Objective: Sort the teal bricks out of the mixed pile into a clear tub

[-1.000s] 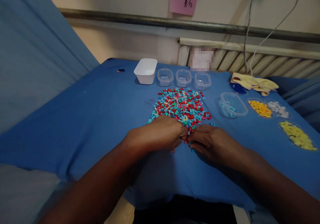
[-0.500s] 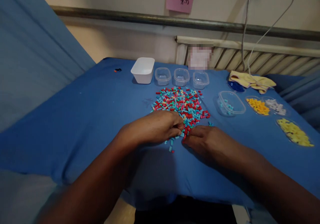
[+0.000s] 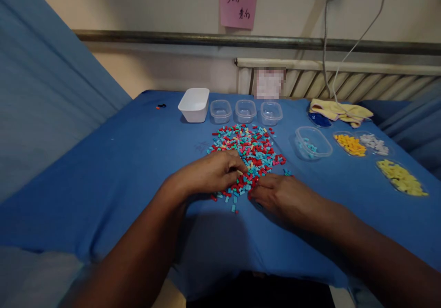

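So there's this big heap of tiny beads (image 3: pixel 248 149), mostly red and teal with a few pale ones mixed in, spread out in the middle of a blue-covered surface (image 3: pixel 113 170). Both hands are down at the near edge of the heap. The left hand (image 3: pixel 210 174) is resting knuckles-up on the beads with the fingers curled under, and the fingertips look pinched together around something small, but honestly I can't tell if there's actually a bead in there. The right hand (image 3: pixel 280 194) lies flat and low next to it, fingers stretched toward the left hand and touching the beads at the edge, loosely relaxed, not gripping anything I can see. A few stray beads sit on the cloth just in front of the two hands.

Behind the heap there's a row of tubs: a white rectangular tub (image 3: pixel 194 104) on the left, then three small clear tubs (image 3: pixel 245 111) side by side. Off to the right is a bigger clear tub (image 3: pixel 313 142) with a handful of teal beads in it. Further right are separate little lots of orange beads (image 3: pixel 350 144), white beads (image 3: pixel 375 143) and yellow beads (image 3: pixel 400 178), plus a dish of dark blue beads (image 3: pixel 319 119) next to a crumpled yellow cloth (image 3: pixel 341 110). There's a pink note (image 3: pixel 239 0) stuck on the wall.
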`<state>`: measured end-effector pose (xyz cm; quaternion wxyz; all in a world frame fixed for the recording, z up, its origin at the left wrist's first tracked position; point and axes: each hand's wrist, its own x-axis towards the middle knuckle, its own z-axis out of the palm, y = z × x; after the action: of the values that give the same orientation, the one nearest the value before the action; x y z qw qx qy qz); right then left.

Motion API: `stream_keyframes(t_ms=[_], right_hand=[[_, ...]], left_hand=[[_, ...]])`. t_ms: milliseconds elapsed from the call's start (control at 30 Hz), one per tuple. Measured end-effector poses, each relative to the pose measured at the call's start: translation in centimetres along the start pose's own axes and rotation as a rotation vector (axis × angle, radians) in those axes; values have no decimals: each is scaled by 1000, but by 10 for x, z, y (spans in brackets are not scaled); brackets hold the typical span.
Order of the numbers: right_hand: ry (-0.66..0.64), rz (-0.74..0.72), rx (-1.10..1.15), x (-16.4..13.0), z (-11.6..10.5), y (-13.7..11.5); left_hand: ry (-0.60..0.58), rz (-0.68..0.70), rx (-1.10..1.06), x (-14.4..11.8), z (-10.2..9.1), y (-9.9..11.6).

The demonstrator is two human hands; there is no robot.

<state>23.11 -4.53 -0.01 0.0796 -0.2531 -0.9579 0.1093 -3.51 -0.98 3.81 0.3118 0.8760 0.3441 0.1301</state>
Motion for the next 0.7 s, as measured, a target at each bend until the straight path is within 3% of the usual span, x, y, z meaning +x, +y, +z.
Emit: stream_keyframes(t_ms=[167, 233, 300, 500, 600, 700], right_hand=[[35, 45, -41, 5, 8, -3], [71, 38, 60, 5, 9, -1], [138, 77, 298, 2, 5, 4], [310, 417, 1273, -6, -10, 26], [338, 503, 1473, -7, -10, 33], [365, 541, 1508, -9, -15, 37]], left_hand=[[169, -95, -43, 6, -1, -8], [201, -161, -109, 7, 1, -12], [227, -203, -159, 8, 3, -15], [237, -222, -333, 10, 7, -9], [196, -230, -388, 11, 6, -2], [150, -226, -385, 11, 4, 0]])
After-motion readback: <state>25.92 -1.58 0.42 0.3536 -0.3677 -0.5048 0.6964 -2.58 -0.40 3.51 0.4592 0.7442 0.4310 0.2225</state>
